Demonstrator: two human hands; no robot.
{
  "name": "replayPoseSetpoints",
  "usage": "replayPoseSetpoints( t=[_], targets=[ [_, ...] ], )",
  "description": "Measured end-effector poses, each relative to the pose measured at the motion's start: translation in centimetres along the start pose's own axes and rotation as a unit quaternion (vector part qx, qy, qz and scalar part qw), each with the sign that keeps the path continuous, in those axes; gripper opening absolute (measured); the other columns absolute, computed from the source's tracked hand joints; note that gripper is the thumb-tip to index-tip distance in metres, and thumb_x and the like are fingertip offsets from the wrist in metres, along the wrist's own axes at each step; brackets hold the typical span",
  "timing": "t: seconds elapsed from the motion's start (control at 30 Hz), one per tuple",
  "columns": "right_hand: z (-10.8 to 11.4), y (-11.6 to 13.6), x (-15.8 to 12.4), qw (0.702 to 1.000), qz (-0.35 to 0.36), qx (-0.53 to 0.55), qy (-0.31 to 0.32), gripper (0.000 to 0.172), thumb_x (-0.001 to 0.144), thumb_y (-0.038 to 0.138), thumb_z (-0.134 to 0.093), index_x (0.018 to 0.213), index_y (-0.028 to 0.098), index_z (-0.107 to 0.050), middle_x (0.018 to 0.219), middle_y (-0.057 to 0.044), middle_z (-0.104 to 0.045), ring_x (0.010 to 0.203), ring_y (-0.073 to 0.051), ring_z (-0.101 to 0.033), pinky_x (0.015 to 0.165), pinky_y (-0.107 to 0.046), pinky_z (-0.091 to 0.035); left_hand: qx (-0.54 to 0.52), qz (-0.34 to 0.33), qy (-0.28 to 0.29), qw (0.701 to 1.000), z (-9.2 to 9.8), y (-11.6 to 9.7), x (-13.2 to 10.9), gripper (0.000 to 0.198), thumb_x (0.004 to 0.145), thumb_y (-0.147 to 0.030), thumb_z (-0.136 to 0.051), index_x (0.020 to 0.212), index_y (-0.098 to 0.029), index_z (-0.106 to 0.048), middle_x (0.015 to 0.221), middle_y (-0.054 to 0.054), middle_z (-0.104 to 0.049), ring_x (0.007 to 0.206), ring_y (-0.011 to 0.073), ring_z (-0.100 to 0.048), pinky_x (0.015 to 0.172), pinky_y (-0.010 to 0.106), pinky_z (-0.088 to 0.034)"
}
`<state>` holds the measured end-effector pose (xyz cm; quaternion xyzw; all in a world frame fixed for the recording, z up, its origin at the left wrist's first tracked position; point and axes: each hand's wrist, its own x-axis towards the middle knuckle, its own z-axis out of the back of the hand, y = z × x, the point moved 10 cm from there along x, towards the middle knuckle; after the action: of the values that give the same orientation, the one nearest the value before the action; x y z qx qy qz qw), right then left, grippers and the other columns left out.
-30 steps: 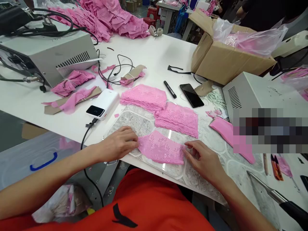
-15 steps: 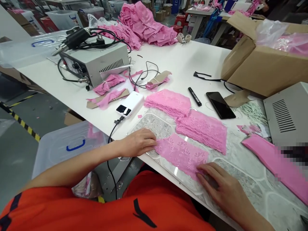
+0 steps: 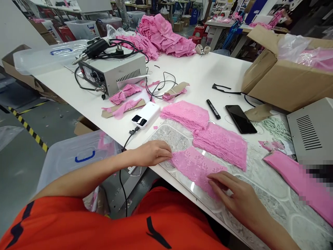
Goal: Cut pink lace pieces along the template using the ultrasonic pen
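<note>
A piece of pink lace [image 3: 194, 161] lies on the grey stone-patterned mat at the table's front edge. My left hand [image 3: 156, 152] is closed, its fingertips pinching the lace's left end. Over the lace's right part, my right hand [image 3: 234, 192] rests with fingers stretched out and thumb a little apart, fingertips touching the fabric. Just behind this piece are two neat stacks of pink lace, a left stack [image 3: 185, 114] and a right stack [image 3: 221, 144], their edges meeting.
A white power bank [image 3: 147, 114] with cables stands left of the stacks. Behind are a marker [image 3: 213, 109], a phone [image 3: 240, 119] and a cardboard box [image 3: 288, 80]. A grey machine [image 3: 111, 69] and a heap of pink fabric [image 3: 166, 36] occupy the far left.
My right hand has slid slightly left over the lace, covering more of its right end. My left hand keeps its pinch. The whole view has shifted a little.
</note>
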<state>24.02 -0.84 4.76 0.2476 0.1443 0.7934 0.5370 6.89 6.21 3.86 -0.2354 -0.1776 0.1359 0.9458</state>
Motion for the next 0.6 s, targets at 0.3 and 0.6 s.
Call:
replayPoseSetpoints(
  t=[0.3,0.6],
  targets=[
    [-7.3,3.8,8.3,0.995,-0.043,-0.073,0.045,0.01,0.082,0.027,-0.063,0.085,0.018,-0.065,0.082,-0.007,-0.072,0.071,-0.02,-0.067,0.058,-0.027,-0.044,0.036,0.025,-0.053,0.998,-0.2,1.0,-0.8,0.028,0.103,-0.03,-0.042,0.104,-0.015,-0.065,0.096,0.009,-0.071,0.092,0.0175,-0.066,0.084,0.028,-0.052],
    [-5.5,0.7,7.7,0.988,-0.096,0.116,-0.037,0.014,0.082,0.028,-0.055,0.071,0.021,-0.061,0.06,0.001,-0.065,0.054,-0.013,-0.06,0.054,-0.024,-0.044,0.078,0.052,-0.063,0.994,-1.1,0.8,-1.2,0.024,0.101,-0.033,-0.045,0.105,-0.015,-0.06,0.098,0.011,-0.068,0.094,0.0198,-0.063,0.087,0.031,-0.05]
  ],
)
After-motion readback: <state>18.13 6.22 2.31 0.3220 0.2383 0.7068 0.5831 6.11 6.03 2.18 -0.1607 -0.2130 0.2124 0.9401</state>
